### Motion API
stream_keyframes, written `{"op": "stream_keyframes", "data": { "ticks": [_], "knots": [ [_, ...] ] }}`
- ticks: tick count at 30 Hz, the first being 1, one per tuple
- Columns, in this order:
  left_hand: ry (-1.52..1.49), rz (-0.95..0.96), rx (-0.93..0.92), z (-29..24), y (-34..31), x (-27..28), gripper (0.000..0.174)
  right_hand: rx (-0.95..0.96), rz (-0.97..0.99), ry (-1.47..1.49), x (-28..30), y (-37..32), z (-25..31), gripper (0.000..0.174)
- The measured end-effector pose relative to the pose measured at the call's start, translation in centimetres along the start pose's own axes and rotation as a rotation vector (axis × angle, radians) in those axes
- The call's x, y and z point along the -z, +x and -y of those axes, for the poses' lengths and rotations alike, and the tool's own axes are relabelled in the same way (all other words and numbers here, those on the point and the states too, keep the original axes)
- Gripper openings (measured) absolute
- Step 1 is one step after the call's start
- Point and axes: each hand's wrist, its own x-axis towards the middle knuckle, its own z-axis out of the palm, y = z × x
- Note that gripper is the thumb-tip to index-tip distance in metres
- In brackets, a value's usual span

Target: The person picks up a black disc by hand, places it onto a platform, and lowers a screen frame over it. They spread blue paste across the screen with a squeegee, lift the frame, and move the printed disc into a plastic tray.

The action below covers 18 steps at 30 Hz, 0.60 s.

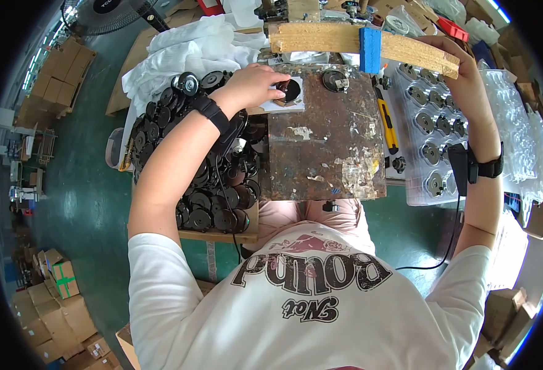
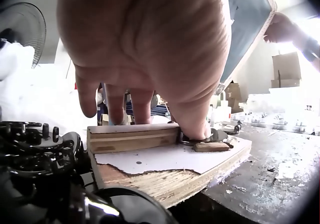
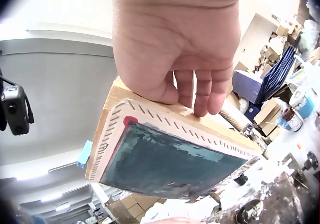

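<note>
My left hand point(image 1: 254, 86) pinches a round black claw clip point(image 1: 292, 91) at its left edge, thumb and forefinger apart on it. The clip lies in a white-topped wooden jig point(image 2: 150, 160) with a raised block along one side. In the left wrist view the thumb reaches down beside the block; the other fingers hang behind it. Raised at the right, my right hand point(image 3: 177, 59) grips the edge of a wooden-framed printing screen point(image 3: 170, 159). Its mesh is dark teal with a stapled pale border, and blue tape point(image 1: 370, 50) wraps the frame's bar.
A heap of black clips point(image 1: 203, 203) lies left of the stained board point(image 1: 320, 142). Another black clip point(image 1: 333, 80) sits on the board. A yellow utility knife point(image 1: 387, 126) lies beside a clear tray point(image 1: 416, 185) holding several clips. White cloth point(image 1: 191, 49) is piled at the back left.
</note>
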Motion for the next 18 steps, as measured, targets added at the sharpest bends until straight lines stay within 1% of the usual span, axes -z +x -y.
{"op": "stream_keyframes", "data": {
  "ticks": [3,7,10,11,14,15,18],
  "knots": [
    [-0.020,-0.012,0.001,0.0,-0.3,-0.1,0.045,0.004,0.001,0.013,0.0,0.0,-0.3,0.026],
    [-0.025,-0.069,-0.057,0.4,-1.2,0.6,0.046,-0.006,-0.005,0.036,0.0,0.0,-0.7,0.028],
    [-0.206,-0.117,-0.018,-0.1,-3.7,2.2,0.046,-0.017,-0.015,0.045,0.0,0.0,-0.8,0.028],
    [-0.203,-0.116,-0.014,-0.3,-4.7,1.9,0.046,-0.015,-0.014,0.049,-0.1,0.0,-0.8,0.028],
    [-0.044,-0.239,0.018,-0.7,-8.3,0.1,0.046,-0.021,-0.012,0.072,-0.1,0.0,-0.9,0.028],
    [-0.041,-0.241,0.022,-0.4,-9.0,-0.2,0.046,-0.016,-0.012,0.074,-0.1,0.1,-0.9,0.028],
    [-0.082,-0.197,0.060,-0.4,-10.5,-0.1,0.047,-0.090,-0.029,0.094,-0.2,-0.1,-1.0,0.026]
  ]
}}
